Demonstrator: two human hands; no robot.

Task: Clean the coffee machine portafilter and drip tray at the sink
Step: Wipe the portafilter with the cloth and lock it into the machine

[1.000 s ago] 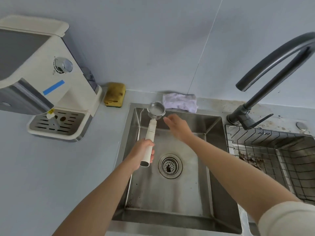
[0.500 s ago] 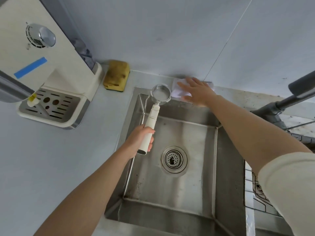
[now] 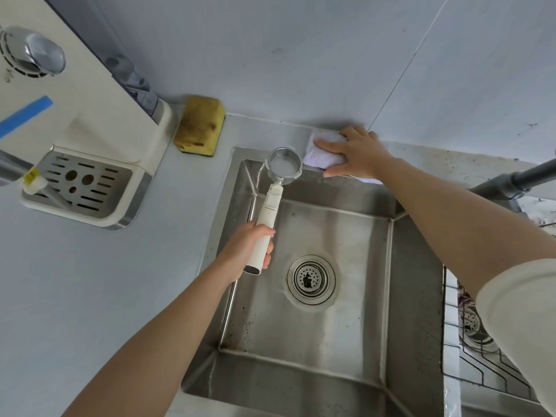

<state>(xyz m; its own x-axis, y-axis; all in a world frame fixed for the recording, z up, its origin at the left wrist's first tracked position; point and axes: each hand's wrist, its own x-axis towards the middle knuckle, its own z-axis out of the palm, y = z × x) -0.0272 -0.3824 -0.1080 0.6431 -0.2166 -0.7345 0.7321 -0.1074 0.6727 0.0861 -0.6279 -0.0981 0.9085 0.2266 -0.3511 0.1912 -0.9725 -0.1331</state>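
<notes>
Left hand [image 3: 246, 248] grip closed round portafilter [image 3: 272, 206] handle; rigid, metal head heavy at 12 o'clock. Right hand [image 3: 358, 153] fingers curling on soft cloth [image 3: 323, 152], sink [image 3: 388, 266] rim.

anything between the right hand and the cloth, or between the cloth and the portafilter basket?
No. The right hand already lies on the white cloth at the sink's back rim. The portafilter, held by the left hand, has its basket right beside the cloth, with nothing visible between.

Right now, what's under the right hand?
A folded white cloth on the sink's back ledge, right hand pressing it. The ledge beneath is covered.
</notes>
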